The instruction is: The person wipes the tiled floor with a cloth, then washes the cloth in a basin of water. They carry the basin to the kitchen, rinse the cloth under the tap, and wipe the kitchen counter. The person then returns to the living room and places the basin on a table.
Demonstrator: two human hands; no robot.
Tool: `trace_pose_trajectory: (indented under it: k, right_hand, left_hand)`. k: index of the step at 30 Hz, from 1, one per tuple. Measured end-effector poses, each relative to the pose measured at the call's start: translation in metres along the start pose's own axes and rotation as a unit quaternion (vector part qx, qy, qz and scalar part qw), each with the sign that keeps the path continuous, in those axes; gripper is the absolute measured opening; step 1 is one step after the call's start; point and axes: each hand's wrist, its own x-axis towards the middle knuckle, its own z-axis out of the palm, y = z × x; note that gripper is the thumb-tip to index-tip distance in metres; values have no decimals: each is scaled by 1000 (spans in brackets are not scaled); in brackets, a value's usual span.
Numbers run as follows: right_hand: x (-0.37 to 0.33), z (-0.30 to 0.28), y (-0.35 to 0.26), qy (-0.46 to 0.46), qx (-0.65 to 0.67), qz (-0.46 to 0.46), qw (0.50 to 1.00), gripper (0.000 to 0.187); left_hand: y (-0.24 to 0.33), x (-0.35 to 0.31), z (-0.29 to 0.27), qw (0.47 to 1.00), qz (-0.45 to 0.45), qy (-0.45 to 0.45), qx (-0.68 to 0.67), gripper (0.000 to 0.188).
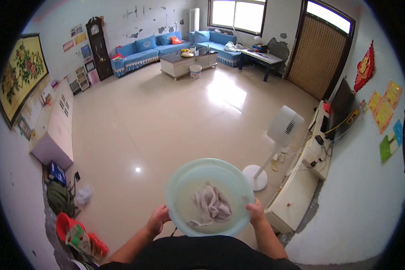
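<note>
A round pale green basin is held in front of my body, with water inside. A wet greyish cloth lies crumpled in the water. On the basin's left side, my left hand grips the rim; its fingers are partly hidden under the edge. My right hand holds the opposite rim, the thumb showing on the inner side.
Just beyond the basin at the right stands a white pedestal fan. A long low cabinet runs along the right wall. Red plastic items and a green bag lie at the left. Blue sofas and a coffee table stand far back.
</note>
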Motion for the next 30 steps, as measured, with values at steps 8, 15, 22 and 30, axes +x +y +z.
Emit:
trace_pose_trajectory:
  k: [8,15,22,30]
  right_hand:
    - [233,31,-50,40,-24,-8,999,44]
    - [406,39,-85,64,-12,-12,998,41]
    - [559,40,-139,149,-2,-40,988,41]
    - [775,-25,-190,173,-32,-76,982,42]
  left_hand:
    - [86,207,-45,999,32,-31,-10,51]
    - [160,412,-86,998,-8,-62,22,54]
    - [225,625,-91,994,-53,-97,26,41]
    - [278,856,-62,994,-43,-101,-1,44]
